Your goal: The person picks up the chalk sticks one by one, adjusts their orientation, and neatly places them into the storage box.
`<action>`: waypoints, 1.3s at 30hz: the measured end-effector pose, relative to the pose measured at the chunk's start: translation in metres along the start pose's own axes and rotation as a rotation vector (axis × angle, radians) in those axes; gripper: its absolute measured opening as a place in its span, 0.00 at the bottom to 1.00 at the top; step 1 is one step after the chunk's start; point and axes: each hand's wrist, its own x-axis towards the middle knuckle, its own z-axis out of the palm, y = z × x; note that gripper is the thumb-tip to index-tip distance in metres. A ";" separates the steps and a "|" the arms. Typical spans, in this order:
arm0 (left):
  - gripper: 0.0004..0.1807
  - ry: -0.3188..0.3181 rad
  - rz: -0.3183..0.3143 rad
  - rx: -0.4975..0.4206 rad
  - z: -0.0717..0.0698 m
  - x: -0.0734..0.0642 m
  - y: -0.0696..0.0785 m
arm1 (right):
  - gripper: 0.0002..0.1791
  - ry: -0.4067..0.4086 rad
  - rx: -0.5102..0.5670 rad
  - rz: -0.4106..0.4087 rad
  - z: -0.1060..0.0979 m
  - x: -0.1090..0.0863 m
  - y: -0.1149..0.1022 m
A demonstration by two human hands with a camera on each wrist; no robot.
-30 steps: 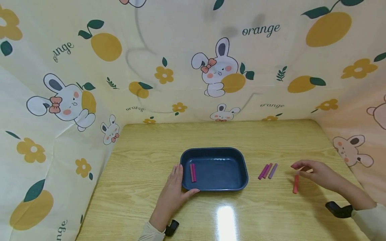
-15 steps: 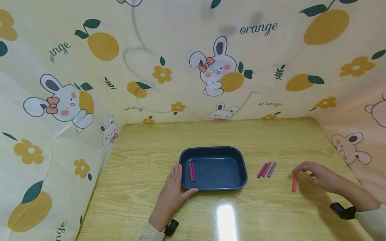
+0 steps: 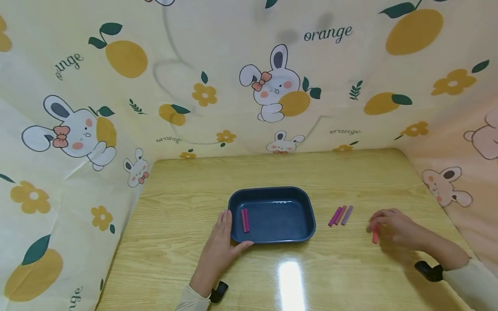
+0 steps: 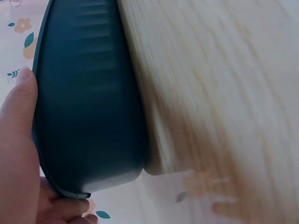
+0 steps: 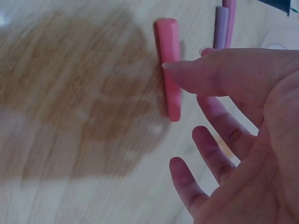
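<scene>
In the head view, my left hand (image 3: 218, 248) rests against the left end of a dark blue rectangular tray (image 3: 272, 240). Its thumb lies along the front rim, its fingers along the left side; the left wrist view shows them touching the tray wall (image 4: 93, 116). Two slim sticks, one magenta (image 3: 247, 220) and one pinkish brown (image 3: 243, 220), lie inside. My right hand (image 3: 394, 226) hovers over a coral-pink stick (image 5: 171, 93) on the table. In the right wrist view, its thumb crosses in front of the stick, other fingers loosely spread; any contact is unclear.
Between tray and right hand lie a magenta stick (image 3: 334, 217), a brownish-pink stick (image 3: 340, 215) and a lilac stick (image 3: 347, 215), side by side. The wood-grain table (image 3: 186, 185) is bordered by a printed cloth wall (image 3: 218, 65) at the back and sides.
My right hand has shifted left and down over the coral-pink stick, covering more of it. The left hand and tray keep their relation; the whole head view has shifted slightly.
</scene>
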 end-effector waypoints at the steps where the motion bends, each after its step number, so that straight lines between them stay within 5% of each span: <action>1: 0.59 -0.001 0.000 0.000 0.000 0.000 0.000 | 0.25 -0.002 -0.010 0.006 0.001 0.001 -0.001; 20: 0.59 -0.025 -0.002 0.027 -0.002 0.002 0.000 | 0.13 -0.214 0.062 0.213 0.004 0.015 -0.006; 29: 0.59 -0.035 -0.006 0.021 -0.003 0.002 0.001 | 0.06 -0.293 0.356 0.204 0.004 0.019 -0.004; 39: 0.58 -0.011 0.003 0.017 -0.002 0.001 0.000 | 0.04 -0.360 0.465 0.319 0.006 0.018 -0.002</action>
